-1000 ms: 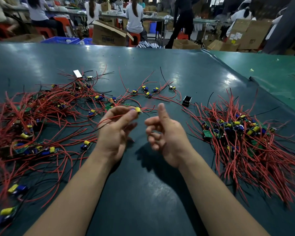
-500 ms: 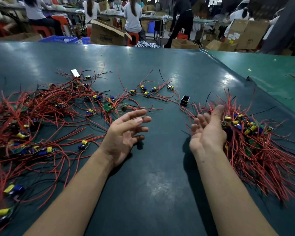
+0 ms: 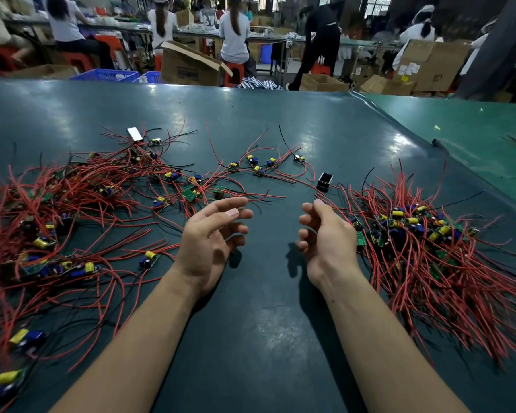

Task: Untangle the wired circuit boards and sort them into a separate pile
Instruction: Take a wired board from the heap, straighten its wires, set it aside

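Head view of a sorting bench (image 3: 265,338) covered in dark green matting. Both hands hover above the bare middle strip, holding nothing. The left hand (image 3: 209,245) has its fingers loosely spread, palm turned inward; the right hand (image 3: 325,239) has its fingers loosely curled, its grip closed on no wire or board.

The unsorted tangle (image 3: 72,210) of small circuit boards with red and black wires lies to the left and spreads toward the far middle of the bench. The sorted pile (image 3: 429,242) lies to the right, its nearest wires just beside the right hand. A few loose boards (image 3: 259,166) sit apart at the far middle, near a small black box (image 3: 325,181).

Likely risks, judged from this layout:
- Wires in the tangle cross one another densely. Lifting one board by its wire would probably drag its neighbours along, or strain the joint where the wire meets the board.
- The strip between the two heaps is narrow at the far end, where stray red wires (image 3: 250,199) reach toward the sorted pile. A careless sweep there could mix the two heaps again.
- Wire ends of the sorted pile fan toward the near bench edge. A forearm brushing them could pull boards off.
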Demonstrator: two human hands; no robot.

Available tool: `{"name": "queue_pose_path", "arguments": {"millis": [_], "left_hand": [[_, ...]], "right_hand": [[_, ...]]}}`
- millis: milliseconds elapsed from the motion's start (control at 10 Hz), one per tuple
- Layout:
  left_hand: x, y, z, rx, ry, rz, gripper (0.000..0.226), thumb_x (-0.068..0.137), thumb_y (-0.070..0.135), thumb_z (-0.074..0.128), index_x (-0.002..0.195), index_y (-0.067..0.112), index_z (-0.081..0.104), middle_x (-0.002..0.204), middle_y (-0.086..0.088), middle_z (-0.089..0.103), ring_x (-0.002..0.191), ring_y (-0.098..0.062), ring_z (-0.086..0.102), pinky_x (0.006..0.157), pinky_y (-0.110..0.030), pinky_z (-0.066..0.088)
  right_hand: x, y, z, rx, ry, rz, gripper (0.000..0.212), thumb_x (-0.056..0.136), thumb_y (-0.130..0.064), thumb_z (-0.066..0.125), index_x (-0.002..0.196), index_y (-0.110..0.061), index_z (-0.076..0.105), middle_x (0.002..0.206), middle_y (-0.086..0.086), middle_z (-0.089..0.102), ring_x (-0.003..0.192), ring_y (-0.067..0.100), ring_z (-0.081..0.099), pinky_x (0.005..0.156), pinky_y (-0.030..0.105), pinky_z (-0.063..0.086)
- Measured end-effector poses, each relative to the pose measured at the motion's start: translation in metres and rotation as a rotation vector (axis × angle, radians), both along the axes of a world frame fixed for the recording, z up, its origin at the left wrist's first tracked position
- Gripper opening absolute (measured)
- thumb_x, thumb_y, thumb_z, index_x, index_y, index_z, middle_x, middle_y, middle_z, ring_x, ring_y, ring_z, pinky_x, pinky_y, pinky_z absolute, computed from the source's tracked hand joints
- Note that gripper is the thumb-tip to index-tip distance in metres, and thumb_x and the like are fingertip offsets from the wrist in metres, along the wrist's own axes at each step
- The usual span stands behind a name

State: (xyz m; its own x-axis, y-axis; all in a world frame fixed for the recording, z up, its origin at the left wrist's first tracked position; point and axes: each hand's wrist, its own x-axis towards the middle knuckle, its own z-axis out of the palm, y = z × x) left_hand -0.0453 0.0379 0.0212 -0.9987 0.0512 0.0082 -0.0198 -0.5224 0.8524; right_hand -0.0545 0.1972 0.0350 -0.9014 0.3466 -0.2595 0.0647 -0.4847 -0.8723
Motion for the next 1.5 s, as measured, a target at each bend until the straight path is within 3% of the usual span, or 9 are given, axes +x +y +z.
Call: {"name": "queue_pose_path", "arguments": {"millis": [200,300,500,600,800,1100,1300,1400,1500], "left_hand": [[-0.007,-0.017,-0.003,-0.975,0.329,0.852,0.011,0.087,0.008,0.063,0.091,0.016,0.068,0.080,0.000,0.068,0.071,-0.017,0.060,0.066,-0.030,0.048],[-0.013,-0.045,-0.008,-1.306,0.224,0.978,0.018,0.087,0.014,0.060,0.102,0.011,0.068,0.103,-0.012,0.065,0.100,-0.033,0.053,0.088,-0.038,0.040],[-0.024,-0.081,-0.010,-1.635,-0.221,0.754,0.042,0.091,0.028,0.054,0.132,0.018,0.056,0.131,-0.012,0.058,0.126,-0.036,0.043,0.101,-0.050,0.034],[-0.028,-0.084,-0.011,-1.663,-0.271,0.675,0.036,0.092,0.031,0.053,0.126,0.023,0.062,0.117,-0.014,0.065,0.117,-0.038,0.050,0.098,-0.048,0.038],[-0.033,-0.087,-0.010,-1.692,-0.239,0.662,0.052,0.088,0.020,0.053,0.139,0.031,0.049,0.153,-0.002,0.036,0.130,-0.032,0.027,0.110,-0.049,0.024],[-0.034,-0.087,-0.011,-1.739,-0.268,0.633,0.011,0.085,0.036,0.063,0.077,0.029,0.066,0.112,-0.001,0.062,0.115,-0.030,0.031,0.085,-0.044,0.024],[-0.038,-0.085,-0.013,-1.619,-0.071,0.545,0.038,0.091,0.043,0.056,0.057,0.027,0.059,0.131,0.009,0.060,0.130,-0.025,0.035,0.102,-0.047,0.025],[-0.038,-0.085,-0.012,-1.606,-0.063,0.647,0.012,0.090,0.033,0.060,0.081,0.026,0.059,0.112,-0.002,0.066,0.117,-0.033,0.046,0.095,-0.050,0.032],[-0.036,-0.087,-0.012,-1.562,-0.126,0.664,0.037,0.084,0.014,0.062,0.119,0.022,0.053,0.112,-0.004,0.063,0.116,-0.034,0.045,0.097,-0.050,0.034]], "right_hand": [[0.000,0.000,-0.001,0.023,0.022,0.014,0.026,0.098,-0.022,0.054,0.076,-0.012,0.064,0.053,-0.006,0.053,0.040,0.008,0.038,0.036,0.016,0.029],[0.001,0.000,-0.001,0.025,0.024,0.026,0.026,0.098,-0.022,0.054,0.077,-0.012,0.064,0.053,-0.006,0.053,0.041,0.008,0.038,0.036,0.017,0.029],[0.002,0.000,-0.001,0.034,0.027,0.034,0.025,0.098,-0.022,0.055,0.077,-0.012,0.064,0.052,-0.006,0.054,0.041,0.007,0.039,0.036,0.018,0.030],[0.002,0.000,-0.001,0.039,0.022,0.037,0.026,0.098,-0.022,0.055,0.076,-0.012,0.065,0.052,-0.007,0.054,0.041,0.007,0.040,0.036,0.018,0.030],[0.001,0.001,-0.001,0.053,0.021,0.036,0.026,0.098,-0.022,0.055,0.076,-0.012,0.065,0.051,-0.008,0.054,0.040,0.006,0.040,0.036,0.017,0.030],[0.002,-0.001,-0.003,0.068,0.017,0.044,0.026,0.098,-0.022,0.055,0.076,-0.012,0.065,0.051,-0.008,0.055,0.041,0.006,0.040,0.037,0.018,0.030],[0.002,0.000,-0.002,0.074,0.017,0.043,0.026,0.097,-0.022,0.055,0.076,-0.013,0.065,0.051,-0.008,0.055,0.041,0.006,0.040,0.037,0.018,0.030],[0.003,0.000,-0.002,0.076,0.016,0.046,0.025,0.097,-0.022,0.055,0.076,-0.012,0.065,0.052,-0.007,0.055,0.041,0.006,0.041,0.038,0.018,0.030],[0.004,0.001,-0.002,0.076,0.018,0.043,0.025,0.097,-0.022,0.055,0.076,-0.012,0.065,0.052,-0.007,0.055,0.041,0.006,0.041,0.037,0.018,0.030]]}}
